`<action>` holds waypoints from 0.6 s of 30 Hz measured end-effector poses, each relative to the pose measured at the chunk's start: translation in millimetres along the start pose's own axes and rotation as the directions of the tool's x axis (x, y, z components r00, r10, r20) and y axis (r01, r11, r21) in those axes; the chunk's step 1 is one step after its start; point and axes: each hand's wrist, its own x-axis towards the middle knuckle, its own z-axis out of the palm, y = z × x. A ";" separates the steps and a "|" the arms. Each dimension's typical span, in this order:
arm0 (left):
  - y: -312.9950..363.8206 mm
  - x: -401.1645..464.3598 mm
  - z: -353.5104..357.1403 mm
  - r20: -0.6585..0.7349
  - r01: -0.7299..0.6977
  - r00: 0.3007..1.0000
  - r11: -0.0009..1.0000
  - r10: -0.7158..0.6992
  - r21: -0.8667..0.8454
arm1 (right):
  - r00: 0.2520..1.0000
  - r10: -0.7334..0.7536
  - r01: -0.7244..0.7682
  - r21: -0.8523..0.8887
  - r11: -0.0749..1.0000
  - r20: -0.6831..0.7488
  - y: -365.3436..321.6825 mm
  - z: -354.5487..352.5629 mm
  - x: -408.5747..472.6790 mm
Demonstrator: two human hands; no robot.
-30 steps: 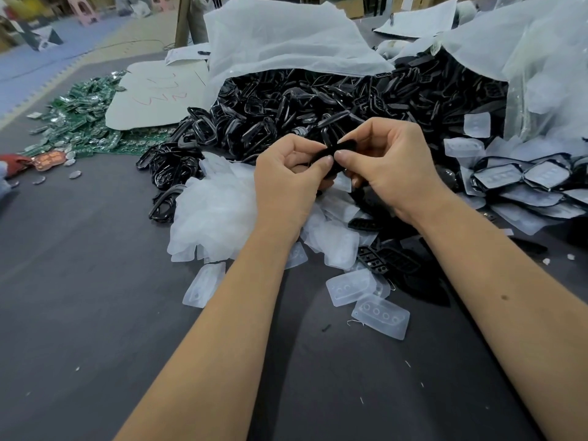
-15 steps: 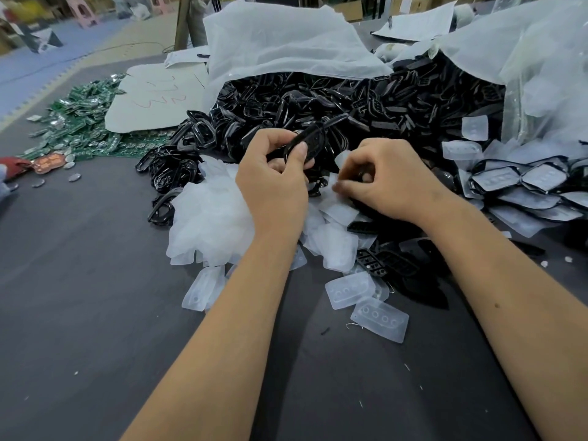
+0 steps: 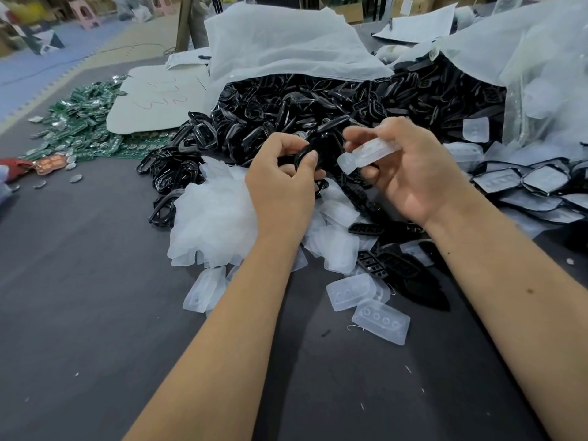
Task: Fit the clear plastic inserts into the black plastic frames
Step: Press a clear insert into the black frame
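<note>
My left hand [image 3: 283,179] grips a glossy black plastic frame [image 3: 321,146] between thumb and fingers, held above the parts. My right hand [image 3: 413,173] pinches a clear plastic insert [image 3: 366,155] by its far end, just right of the frame and apart from it. Below my hands lies a heap of clear inserts [image 3: 216,221]. A big pile of black frames [image 3: 318,106] spills from a white bag behind. Loose inserts [image 3: 380,321] lie on the dark table near my right forearm.
Frames with inserts fitted in them [image 3: 528,186] are stacked at the right. Green circuit boards [image 3: 82,122] and a white card [image 3: 159,100] lie far left. White plastic bags [image 3: 286,46] cover the back. Dark table surface [image 3: 79,297] stretches left and front.
My right hand dipped into the heap and came up pinching a clear insert. My left hand kept the black frame, and both hands now meet above the heap.
</note>
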 end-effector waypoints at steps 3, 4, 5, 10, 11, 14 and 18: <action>0.2 0.0 0.3 0.020 0.005 1.000 1.000 -0.004 -0.018 | 0.999 -0.005 0.003 -0.041 0.999 -0.050 2.9 0.0 3.4; -0.2 0.0 0.3 0.026 0.008 1.000 1.000 -0.007 -0.022 | 0.999 -0.006 0.004 -0.050 0.999 -0.049 3.9 -0.8 4.0; -0.7 0.1 0.3 0.030 0.011 1.000 1.000 -0.010 -0.025 | 0.999 -0.006 0.004 -0.050 0.999 -0.042 4.2 -1.5 3.8; -2.3 0.9 -0.1 0.023 0.023 1.000 0.999 -0.022 -0.046 | 0.993 -0.112 0.109 -0.105 0.988 -0.025 8.0 -0.5 1.6; -2.6 1.4 -0.5 0.023 0.032 0.999 0.998 -0.031 -0.053 | 0.990 -0.135 0.128 -0.161 0.979 -0.032 8.8 0.3 1.0; -4.4 2.9 -1.9 0.042 0.059 0.998 0.995 -0.056 -0.082 | 0.986 -0.158 0.143 -0.203 0.969 -0.060 9.8 4.1 -0.4; -3.8 3.8 -2.5 0.047 0.073 0.997 0.989 -0.067 -0.127 | 0.984 -0.157 0.131 -0.254 0.958 -0.085 12.4 8.0 -1.8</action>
